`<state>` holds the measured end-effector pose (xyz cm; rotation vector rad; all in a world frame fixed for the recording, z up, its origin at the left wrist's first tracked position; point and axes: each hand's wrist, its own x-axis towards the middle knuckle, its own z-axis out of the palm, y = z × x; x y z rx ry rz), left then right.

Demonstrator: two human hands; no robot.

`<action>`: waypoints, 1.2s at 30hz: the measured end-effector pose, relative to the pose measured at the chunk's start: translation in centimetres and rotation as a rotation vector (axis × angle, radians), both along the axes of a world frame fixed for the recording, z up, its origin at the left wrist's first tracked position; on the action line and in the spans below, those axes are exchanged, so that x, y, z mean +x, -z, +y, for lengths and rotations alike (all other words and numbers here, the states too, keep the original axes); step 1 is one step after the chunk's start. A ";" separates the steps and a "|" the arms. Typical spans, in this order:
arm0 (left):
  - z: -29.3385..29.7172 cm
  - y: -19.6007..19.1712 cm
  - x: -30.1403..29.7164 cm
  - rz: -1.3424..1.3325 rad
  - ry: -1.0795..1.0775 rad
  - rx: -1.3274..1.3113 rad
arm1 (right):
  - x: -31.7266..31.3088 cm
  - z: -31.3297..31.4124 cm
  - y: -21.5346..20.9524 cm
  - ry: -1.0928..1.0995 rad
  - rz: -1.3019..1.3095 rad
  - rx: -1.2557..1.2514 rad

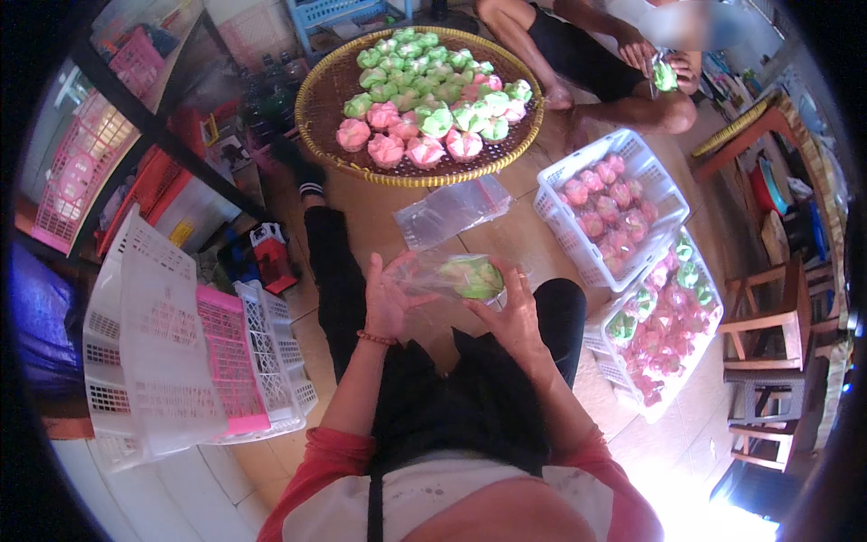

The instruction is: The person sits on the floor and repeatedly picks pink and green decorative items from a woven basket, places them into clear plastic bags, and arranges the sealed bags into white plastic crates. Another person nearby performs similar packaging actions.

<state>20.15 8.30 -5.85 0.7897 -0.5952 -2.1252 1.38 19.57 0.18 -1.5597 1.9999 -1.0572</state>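
Observation:
A green steamed cupcake (473, 276) with a split top sits inside a clear plastic bag (417, 278) in front of me. My right hand (515, 316) is closed round the cake's right side, thumb below and fingers above. At the bag's loose left end, my left hand (388, 294) has its fingers stretched out, palm turned toward the bag, touching the film. Beyond my hands, a stack of flat clear plastic bags (456, 212) lies on the tiled floor. A large round woven tray (312, 117) farther away carries many unwrapped green and pink cakes (424, 122).
To the right, a white plastic crate (564, 239) holds wrapped pink cakes; a second white crate (623, 366) nearer me holds wrapped pink and green ones. Stacked baskets (239, 361) stand at left. Another person (587, 54) sits at the far right, holding a green cake. Wooden stools (768, 316) line the right side.

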 end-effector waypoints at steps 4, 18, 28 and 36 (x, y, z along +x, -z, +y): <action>-0.2 0.4 0.0 -0.012 0.075 0.007 | 0.3 -0.1 0.7 0.056 -0.494 -0.039; 1.1 2.1 -0.9 -0.022 0.174 -0.102 | -0.9 1.6 3.0 0.102 -0.708 0.017; 3.0 1.2 -2.5 0.121 0.224 0.058 | -1.7 3.0 2.8 0.105 -0.290 0.032; 0.2 -0.5 -1.8 0.128 0.817 0.289 | -1.8 5.8 2.8 -0.039 -0.490 0.016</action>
